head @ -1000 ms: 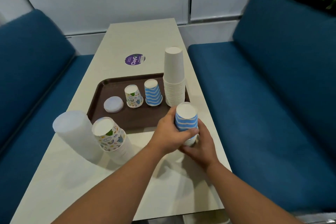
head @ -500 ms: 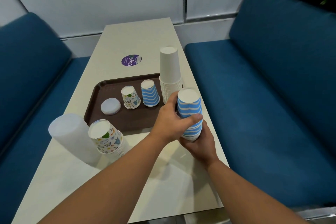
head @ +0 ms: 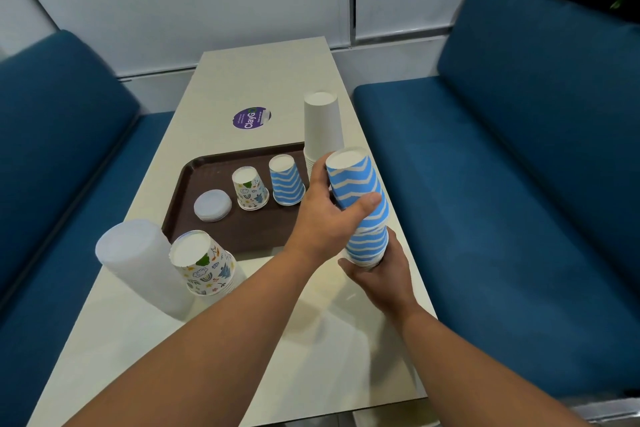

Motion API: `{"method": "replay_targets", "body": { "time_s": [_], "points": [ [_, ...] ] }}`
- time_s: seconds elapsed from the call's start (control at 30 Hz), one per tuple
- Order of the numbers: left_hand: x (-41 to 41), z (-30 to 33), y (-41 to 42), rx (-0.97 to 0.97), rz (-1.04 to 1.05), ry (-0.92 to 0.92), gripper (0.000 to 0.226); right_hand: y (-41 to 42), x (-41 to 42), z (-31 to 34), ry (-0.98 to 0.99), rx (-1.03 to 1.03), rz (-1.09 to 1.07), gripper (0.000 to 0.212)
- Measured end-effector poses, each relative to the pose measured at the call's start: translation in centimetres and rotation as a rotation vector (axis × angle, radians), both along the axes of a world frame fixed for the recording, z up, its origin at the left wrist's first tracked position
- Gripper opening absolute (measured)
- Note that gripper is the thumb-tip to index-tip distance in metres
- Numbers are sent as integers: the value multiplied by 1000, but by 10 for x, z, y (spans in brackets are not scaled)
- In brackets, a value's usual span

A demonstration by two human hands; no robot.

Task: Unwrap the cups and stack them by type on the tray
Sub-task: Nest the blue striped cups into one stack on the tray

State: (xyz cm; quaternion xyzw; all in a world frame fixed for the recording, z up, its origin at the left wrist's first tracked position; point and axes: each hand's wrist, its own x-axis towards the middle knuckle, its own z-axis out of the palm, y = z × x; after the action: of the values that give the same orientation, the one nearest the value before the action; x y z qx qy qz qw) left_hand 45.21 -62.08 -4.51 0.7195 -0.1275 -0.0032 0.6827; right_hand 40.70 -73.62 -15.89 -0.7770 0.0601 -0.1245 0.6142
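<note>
Both hands hold the blue-and-white striped paper cup stack (head: 362,208) above the worktop (head: 242,340), at 3 o'clock of the brown plastic tray (head: 221,236). Left hand (head: 325,215) grips mid-stack, right hand (head: 384,270) the base. Light, crushable paper probably wants a gentle grip near the rims.

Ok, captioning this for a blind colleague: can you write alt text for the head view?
Both hands hold a stack of blue-striped cups above a table, left hand round its middle, right hand at its base. A brown tray behind carries one striped cup, one doodle-print cup and flat lids.
</note>
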Motion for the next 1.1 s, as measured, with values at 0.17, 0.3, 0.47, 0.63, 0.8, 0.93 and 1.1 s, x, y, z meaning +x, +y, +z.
{"method": "replay_targets", "body": {
  "time_s": [0.17,0.3,0.47,0.63,0.8,0.93,1.1],
  "points": [
    [1,-4,0,16,-19,2,72,0,1,-1,-3,-3,2,59],
    [3,-1,2,-39,-8,8,71,1,0,0,-14,-7,2,62],
    [6,3,3,-157,68,51,67,1,1,0,-7,-31,-2,61],
    [10,3,7,-326,142,146,78,1,3,-1,-15,-75,-6,64],
    [20,27,20,-503,399,57,79,1,2,-4,-20,-85,-14,62],
    [45,40,46,-377,656,-81,66,1,3,-4,14,-92,-12,66],
    [78,21,56,-114,802,-88,55,2,6,-9,48,-47,-13,72]
  ]
}}
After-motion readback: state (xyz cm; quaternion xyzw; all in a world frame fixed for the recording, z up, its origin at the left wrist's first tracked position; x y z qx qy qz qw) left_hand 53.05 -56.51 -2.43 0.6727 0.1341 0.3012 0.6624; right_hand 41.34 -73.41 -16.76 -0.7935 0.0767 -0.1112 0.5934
